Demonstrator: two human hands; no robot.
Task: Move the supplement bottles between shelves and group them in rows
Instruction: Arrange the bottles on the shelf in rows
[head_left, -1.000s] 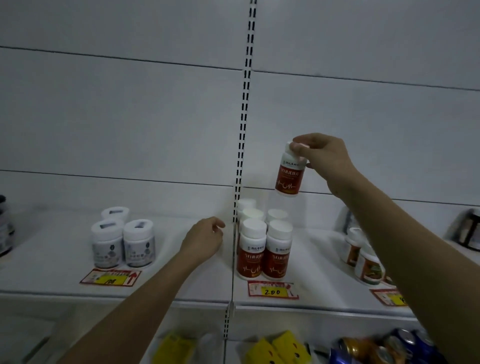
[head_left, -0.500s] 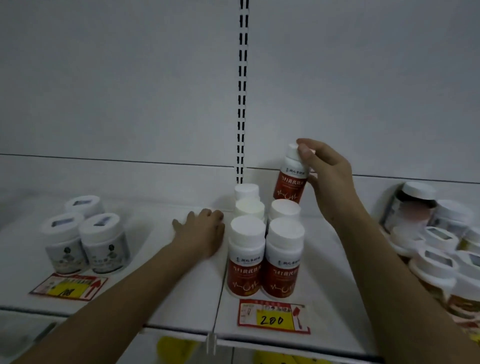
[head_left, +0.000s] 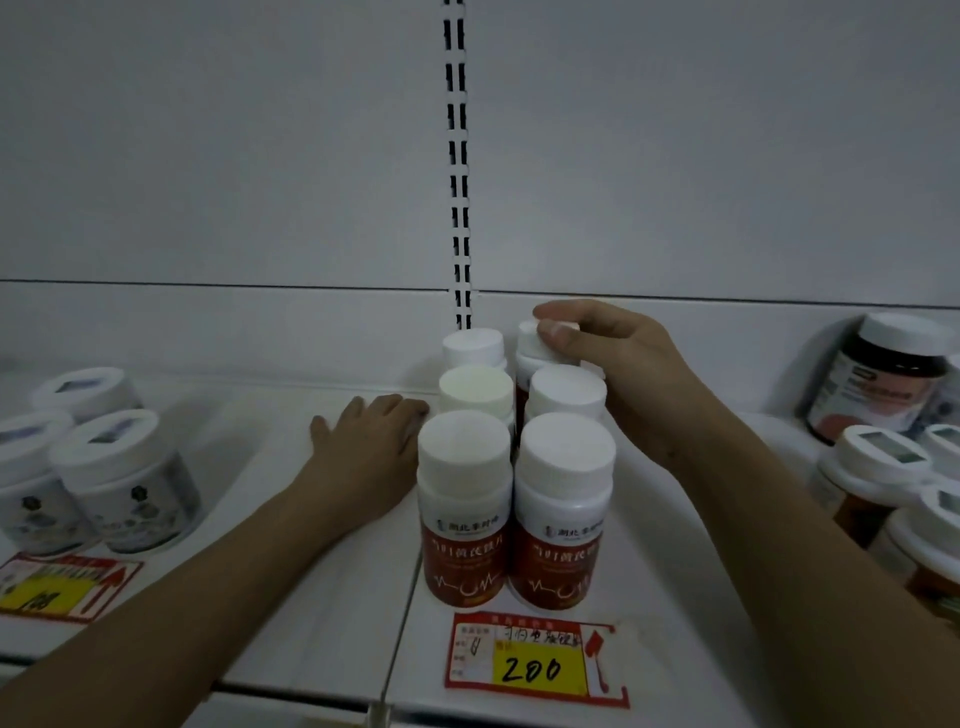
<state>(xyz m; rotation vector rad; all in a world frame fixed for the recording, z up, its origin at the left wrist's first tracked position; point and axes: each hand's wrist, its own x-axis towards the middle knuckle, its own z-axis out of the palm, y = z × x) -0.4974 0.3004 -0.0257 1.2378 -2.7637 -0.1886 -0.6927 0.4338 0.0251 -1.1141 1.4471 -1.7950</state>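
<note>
The white shelf (head_left: 322, 597) spans the view, its front edge at the bottom and the back panel (head_left: 208, 182) rising behind, split by a slotted upright (head_left: 457, 156). Open shelf lies between the grey jars (head_left: 124, 478) at far left and the red bottles (head_left: 514, 493) at centre, and a narrower strip between those bottles and the jars on the right (head_left: 878, 467). A dark jar (head_left: 893, 384) leans against the back panel at far right.

The red bottles stand in two columns running back from the price tag (head_left: 535, 660), three deep, caps touching or nearly so. The right hand (head_left: 623, 374) reaches over the right column and grips the cap of the rear bottle (head_left: 530, 343), fingers curled round it; whether that bottle's base is on the shelf is hidden by the bottles in front. The left hand (head_left: 369, 441) lies flat on the shelf, fingers straight, just beside the left column. A second tag (head_left: 57, 587) lies before the grey jars.
</note>
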